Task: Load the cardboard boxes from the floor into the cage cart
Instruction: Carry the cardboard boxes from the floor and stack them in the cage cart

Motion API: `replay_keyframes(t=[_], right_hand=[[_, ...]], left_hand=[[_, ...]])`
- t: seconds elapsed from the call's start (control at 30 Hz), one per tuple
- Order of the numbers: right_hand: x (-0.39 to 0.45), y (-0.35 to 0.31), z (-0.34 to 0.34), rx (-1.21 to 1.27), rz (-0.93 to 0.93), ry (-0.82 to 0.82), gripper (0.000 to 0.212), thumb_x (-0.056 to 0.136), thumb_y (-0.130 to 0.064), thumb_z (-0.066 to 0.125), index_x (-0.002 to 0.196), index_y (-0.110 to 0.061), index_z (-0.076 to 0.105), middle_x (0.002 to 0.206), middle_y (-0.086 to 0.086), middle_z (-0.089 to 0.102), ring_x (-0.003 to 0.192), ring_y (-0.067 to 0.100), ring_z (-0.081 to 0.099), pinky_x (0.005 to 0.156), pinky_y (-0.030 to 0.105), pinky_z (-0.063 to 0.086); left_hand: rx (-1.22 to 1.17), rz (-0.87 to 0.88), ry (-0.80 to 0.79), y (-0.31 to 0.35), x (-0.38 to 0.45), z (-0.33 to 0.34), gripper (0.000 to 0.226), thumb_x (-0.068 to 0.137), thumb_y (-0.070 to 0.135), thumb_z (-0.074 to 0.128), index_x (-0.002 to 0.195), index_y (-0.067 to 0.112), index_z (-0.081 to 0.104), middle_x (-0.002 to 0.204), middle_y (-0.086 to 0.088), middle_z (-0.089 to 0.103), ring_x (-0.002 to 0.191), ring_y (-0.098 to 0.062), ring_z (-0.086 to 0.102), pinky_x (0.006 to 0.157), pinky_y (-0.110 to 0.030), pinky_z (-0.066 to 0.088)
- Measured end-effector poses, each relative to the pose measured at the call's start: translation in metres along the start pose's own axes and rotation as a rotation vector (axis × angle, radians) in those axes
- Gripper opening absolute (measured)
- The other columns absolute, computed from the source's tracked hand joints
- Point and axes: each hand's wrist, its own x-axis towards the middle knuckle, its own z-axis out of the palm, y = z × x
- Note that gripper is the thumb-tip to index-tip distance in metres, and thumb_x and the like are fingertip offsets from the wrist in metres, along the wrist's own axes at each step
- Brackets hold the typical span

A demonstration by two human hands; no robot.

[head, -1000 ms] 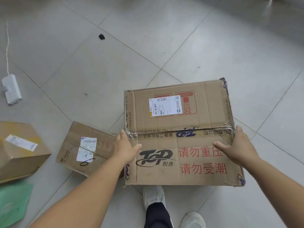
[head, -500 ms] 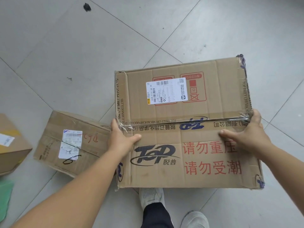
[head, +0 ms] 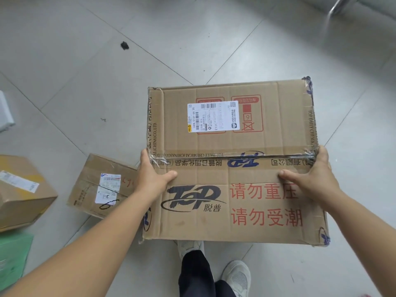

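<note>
A large cardboard box (head: 235, 144), taped, with a white shipping label and red and blue print, is held off the floor in front of me, above my shoes. My left hand (head: 153, 176) grips its left edge, thumb lying on the top face. My right hand (head: 312, 176) grips its right edge the same way. A smaller cardboard box (head: 102, 185) with a white label lies on the floor just left of my left forearm. Another cardboard box (head: 21, 194) sits at the far left. The cage cart is not in view.
Grey tiled floor (head: 85, 71) spreads ahead. A green flat package (head: 12, 258) lies at the bottom left and a white object (head: 4, 114) at the left edge. A metal leg (head: 336, 5) shows at the top right. A small dark spot (head: 124, 45) marks the floor.
The large box has come up and nearer to me while both hands kept their hold on its sides. The boxes on the left have shifted in view.
</note>
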Motion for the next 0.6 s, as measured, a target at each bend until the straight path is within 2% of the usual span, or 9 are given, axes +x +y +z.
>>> replay_keyframes(t=[0.2,0.37,0.5,0.6], right_hand=[[-0.065,-0.064,-0.089,0.07,-0.063,0.057,0.104,0.064,-0.033,0.09,0.142,-0.032,0.022,0.137,0.008,0.047,0.12,0.029,0.052,0.102,0.048,0.043],[-0.134,-0.109,-0.163,0.113,-0.126,0.147,0.095,0.069,-0.029,0.087,0.141,-0.032,0.024,0.135,0.008,0.047,0.106,0.022,0.049,0.09,0.039,0.04],[-0.193,-0.135,-0.216,0.158,-0.131,0.211,0.097,0.07,-0.03,0.086,0.143,-0.031,0.023,0.136,0.01,0.047,0.118,0.03,0.051,0.091,0.042,0.042],[-0.239,-0.145,-0.249,0.189,-0.115,0.279,0.104,0.068,-0.034,0.087,0.147,-0.033,0.018,0.136,0.01,0.047,0.119,0.032,0.051,0.092,0.043,0.043]], left_hand=[[0.032,0.112,0.073,0.075,-0.069,-0.074,0.105,0.077,0.032,0.079,0.153,0.027,0.006,0.153,-0.003,0.034,0.135,-0.03,0.039,0.106,-0.045,0.036],[0.004,0.227,0.126,0.13,-0.135,-0.132,0.101,0.073,0.035,0.08,0.15,0.031,0.014,0.146,0.001,0.044,0.128,-0.028,0.047,0.103,-0.043,0.041],[-0.006,0.32,0.13,0.164,-0.184,-0.174,0.094,0.071,0.037,0.081,0.144,0.032,0.022,0.138,0.002,0.052,0.119,-0.028,0.054,0.099,-0.045,0.046],[0.001,0.407,0.13,0.189,-0.217,-0.201,0.089,0.071,0.036,0.081,0.141,0.031,0.027,0.134,0.002,0.056,0.116,-0.028,0.056,0.097,-0.044,0.047]])
